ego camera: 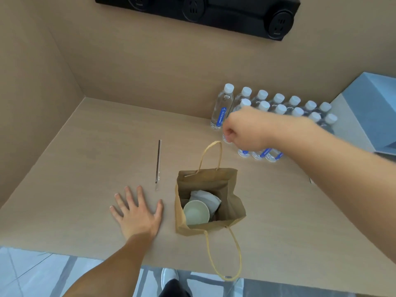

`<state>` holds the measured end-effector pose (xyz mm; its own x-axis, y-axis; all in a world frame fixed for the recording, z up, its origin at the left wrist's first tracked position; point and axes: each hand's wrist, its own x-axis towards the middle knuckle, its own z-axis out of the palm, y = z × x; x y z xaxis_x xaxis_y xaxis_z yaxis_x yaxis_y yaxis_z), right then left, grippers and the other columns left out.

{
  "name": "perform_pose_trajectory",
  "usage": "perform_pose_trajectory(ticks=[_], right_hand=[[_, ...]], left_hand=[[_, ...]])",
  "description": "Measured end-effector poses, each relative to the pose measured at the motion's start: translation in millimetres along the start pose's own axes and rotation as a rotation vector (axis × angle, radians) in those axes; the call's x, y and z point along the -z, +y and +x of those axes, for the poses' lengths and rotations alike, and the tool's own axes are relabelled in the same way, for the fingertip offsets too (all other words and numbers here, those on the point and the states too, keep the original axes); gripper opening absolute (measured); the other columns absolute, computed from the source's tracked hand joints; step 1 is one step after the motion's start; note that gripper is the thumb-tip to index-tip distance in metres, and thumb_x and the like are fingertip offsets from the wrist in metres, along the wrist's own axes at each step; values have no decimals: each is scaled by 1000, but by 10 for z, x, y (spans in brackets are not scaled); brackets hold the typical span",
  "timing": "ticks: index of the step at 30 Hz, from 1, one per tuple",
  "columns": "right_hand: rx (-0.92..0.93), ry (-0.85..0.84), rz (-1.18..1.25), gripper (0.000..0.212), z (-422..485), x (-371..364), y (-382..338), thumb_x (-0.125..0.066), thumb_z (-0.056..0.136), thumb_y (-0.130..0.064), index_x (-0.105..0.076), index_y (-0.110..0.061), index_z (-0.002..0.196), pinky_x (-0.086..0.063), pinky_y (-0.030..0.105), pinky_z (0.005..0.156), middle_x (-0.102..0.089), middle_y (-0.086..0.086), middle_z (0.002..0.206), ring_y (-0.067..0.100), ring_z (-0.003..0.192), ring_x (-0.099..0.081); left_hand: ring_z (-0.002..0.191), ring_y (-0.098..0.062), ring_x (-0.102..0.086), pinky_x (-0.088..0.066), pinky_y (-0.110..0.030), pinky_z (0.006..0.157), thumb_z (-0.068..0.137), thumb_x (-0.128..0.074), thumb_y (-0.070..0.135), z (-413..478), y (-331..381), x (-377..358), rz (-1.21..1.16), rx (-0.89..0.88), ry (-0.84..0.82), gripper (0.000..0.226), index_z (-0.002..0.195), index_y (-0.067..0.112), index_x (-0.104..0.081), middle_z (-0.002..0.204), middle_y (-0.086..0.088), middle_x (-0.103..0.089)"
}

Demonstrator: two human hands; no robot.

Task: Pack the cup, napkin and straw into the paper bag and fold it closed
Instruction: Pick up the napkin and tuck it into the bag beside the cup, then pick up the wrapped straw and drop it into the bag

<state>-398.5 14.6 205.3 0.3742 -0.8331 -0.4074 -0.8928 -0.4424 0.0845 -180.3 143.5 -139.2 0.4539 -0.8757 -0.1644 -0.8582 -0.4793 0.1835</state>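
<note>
A brown paper bag [229, 185] stands open on the table, its near handle hanging over the table's front edge. Inside it sits a pale green cup [196, 212] with a white napkin [206, 199] behind it. A thin wrapped straw [158, 162] lies on the table left of the bag. My left hand [137, 213] rests flat on the table with fingers spread, just below the straw. My right hand [242, 128] hovers above and behind the bag, fingers curled shut, in front of the bottles; nothing shows in it.
Several water bottles [221, 107] with white caps stand in rows at the back right. A blue-grey box [372, 108] sits at the far right. A black socket strip [197, 9] runs along the back wall. A side wall closes the left.
</note>
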Motion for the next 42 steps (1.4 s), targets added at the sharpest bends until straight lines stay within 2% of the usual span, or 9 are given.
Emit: perform_pose_trajectory(ticks=[2,7,12,19,27,32,37,39,42], right_hand=[[88,16,41,27,263,-88,-18,-41,90,-9,-67,-13,94,-54,38,76,-62,7,86,31,92,-62],[314,-21,-37,27,1087,-507,-157,-42,93,-18,-64,-18,108,-54,41,82,-68,14,100,37,97,-62],[539,-105,-207,38,1663,-965,-533,-41,98,-21,-49,-23,135,-52,41,88,-57,15,129,36,113,-58],[831,5,-245,29,2075,-1365,-946,-53,90,-10,-58,-14,117,-50,41,76,-57,11,118,34,109,-58],[867,3,-148,31,2401,-1705,-867,-58,91,-21,-58,-21,122,-52,38,84,-55,2,128,26,117,-49],[861,57,-133,12,2395,-1803,-992,-52,91,-13,-59,-13,101,-52,39,78,-58,8,109,28,108,-53],[815,14,-214,24,2336,-1816,-988,-47,88,-3,-54,-6,111,-51,41,86,-55,12,119,30,116,-50],[773,3,-160,24,2283,-1749,-939,-52,86,-1,-53,-5,110,-50,40,86,-57,15,117,32,113,-54],[680,23,101,23,2115,-1518,-807,-56,86,-3,-54,-7,108,-51,40,81,-61,17,110,34,99,-60]], left_hand=[[152,-38,7,0,-60,120,84,-12,78,4,-5,-6,-13,0,0,89,157,28,-10,167,-9,-6],[152,-39,6,-1,-61,120,83,-17,78,16,9,-20,-7,17,3,89,157,28,-13,167,-9,-8],[152,-38,12,4,-60,121,85,-16,76,1,30,47,17,16,-47,88,158,28,-5,167,-9,1],[152,-37,11,1,-60,121,86,-14,77,23,23,8,34,30,-36,87,158,28,-8,167,-9,-1],[152,-41,7,1,-60,121,87,-20,74,53,65,32,46,21,-39,88,158,23,-14,166,-14,-6],[152,-40,11,5,-59,121,86,-17,75,75,80,55,55,30,-62,89,157,23,-12,167,-14,-3],[152,-40,8,1,-60,121,86,-20,75,73,71,44,50,35,-53,88,157,22,-17,166,-14,-7],[152,-40,8,2,-59,121,86,-18,76,77,59,29,59,35,-54,89,157,23,-16,166,-14,-8],[152,-41,6,2,-59,121,86,-16,77,77,46,7,58,31,-41,89,156,23,-18,166,-14,-10]])
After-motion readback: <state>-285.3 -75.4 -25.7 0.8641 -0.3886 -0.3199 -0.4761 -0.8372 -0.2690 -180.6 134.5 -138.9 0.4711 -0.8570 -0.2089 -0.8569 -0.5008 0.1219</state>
